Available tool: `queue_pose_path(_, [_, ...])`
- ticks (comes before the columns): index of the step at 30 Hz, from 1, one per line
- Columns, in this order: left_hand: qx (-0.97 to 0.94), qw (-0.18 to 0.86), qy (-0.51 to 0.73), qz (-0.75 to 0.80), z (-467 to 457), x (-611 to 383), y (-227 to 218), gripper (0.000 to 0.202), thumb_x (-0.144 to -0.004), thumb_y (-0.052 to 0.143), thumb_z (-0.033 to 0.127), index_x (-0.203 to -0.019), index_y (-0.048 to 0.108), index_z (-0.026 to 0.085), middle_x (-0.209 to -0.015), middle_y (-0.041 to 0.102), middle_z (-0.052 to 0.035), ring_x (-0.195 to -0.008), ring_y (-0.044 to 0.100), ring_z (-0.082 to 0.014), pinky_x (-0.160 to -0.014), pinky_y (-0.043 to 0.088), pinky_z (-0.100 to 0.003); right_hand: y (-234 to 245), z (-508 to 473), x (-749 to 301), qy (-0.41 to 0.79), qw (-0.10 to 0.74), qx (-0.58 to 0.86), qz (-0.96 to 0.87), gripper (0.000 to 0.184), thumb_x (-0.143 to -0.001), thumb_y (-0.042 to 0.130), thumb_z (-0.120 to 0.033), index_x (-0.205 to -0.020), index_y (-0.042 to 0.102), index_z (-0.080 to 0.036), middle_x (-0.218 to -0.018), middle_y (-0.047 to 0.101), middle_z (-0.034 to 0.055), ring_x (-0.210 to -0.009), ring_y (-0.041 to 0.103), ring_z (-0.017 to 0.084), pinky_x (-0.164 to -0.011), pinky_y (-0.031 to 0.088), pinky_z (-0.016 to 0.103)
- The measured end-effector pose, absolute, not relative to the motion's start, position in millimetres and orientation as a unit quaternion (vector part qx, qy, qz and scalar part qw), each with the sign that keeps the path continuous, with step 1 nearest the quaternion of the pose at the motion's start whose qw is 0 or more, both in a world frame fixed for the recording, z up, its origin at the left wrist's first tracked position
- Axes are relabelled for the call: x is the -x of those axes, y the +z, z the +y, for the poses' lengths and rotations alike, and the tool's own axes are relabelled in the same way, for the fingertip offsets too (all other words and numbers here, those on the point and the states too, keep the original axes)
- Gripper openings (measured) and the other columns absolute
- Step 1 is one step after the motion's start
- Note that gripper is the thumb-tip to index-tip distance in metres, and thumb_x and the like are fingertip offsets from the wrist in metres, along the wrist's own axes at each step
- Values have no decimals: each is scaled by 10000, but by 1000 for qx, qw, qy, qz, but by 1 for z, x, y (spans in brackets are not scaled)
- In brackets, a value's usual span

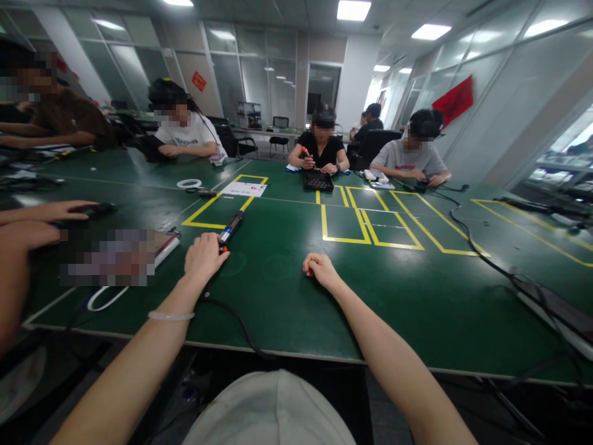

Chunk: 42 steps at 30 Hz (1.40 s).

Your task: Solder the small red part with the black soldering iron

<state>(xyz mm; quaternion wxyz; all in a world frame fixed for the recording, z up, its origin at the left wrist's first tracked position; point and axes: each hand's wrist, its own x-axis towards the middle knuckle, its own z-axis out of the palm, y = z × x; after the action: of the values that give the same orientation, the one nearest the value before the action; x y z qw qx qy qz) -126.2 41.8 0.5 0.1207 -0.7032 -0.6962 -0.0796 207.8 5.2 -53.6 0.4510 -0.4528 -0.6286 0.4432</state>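
Observation:
My left hand rests on the green table and grips the near end of a dark corded tool with a blue band and an orange tip, which lies pointing away from me. Its black cable runs back over the table's front edge. A pale bracelet sits on my left wrist. My right hand lies on the table to the right, fingers curled into a loose fist with nothing in it.
Yellow tape rectangles mark the table ahead. A neighbour's hands and a notebook lie to my left. Several people sit at the far side, one over a black tray. Cables and a power strip run along the right.

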Motion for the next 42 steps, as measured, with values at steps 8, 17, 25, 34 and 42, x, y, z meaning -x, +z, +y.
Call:
queue_pose_path(8, [701,100,-83,-702,36,122,5,348,-905,421,406,-1075,598,159,-1170,573,-174,-1037,556,-334,-839,464,-428,-51,4,-206,465,451,439,-623,168,-655,373,-93,-556,485,-171,-606,570,-10,-466,486,70,-478,376,175])
queue_pose_path(17, [775,-111,-235,-577,26,77,7,392,-933,405,484,-1141,584,205,-976,700,-55,-881,651,-214,-810,480,-318,-46,-1,-204,458,447,417,-645,192,-775,360,-111,-658,494,-185,-542,527,-33,-471,494,88,-494,389,186])
queue_pose_path(25, [878,-218,-196,-378,-4,5,2,511,-937,479,441,-1403,482,230,-939,687,-14,-778,629,-148,-734,466,-250,-38,-8,-202,471,409,403,-670,261,-894,554,-429,-875,573,-170,-647,632,-11,-566,571,106,-566,435,212])
queue_pose_path(34, [910,-151,-174,-344,-10,4,-10,656,-941,508,380,-1533,242,289,-1002,676,-7,-880,653,-178,-779,479,-272,-41,-10,-200,496,390,350,-693,245,-815,672,-389,-829,591,-158,-696,622,-6,-611,560,112,-599,429,234])
queue_pose_path(42, [890,-40,-183,-416,8,30,-5,629,-914,531,331,-1500,317,251,-1219,618,-71,-1098,587,-223,-947,453,-352,-43,-6,-201,501,424,370,-658,228,-778,704,-333,-873,575,-170,-694,606,-27,-587,561,101,-572,428,228])
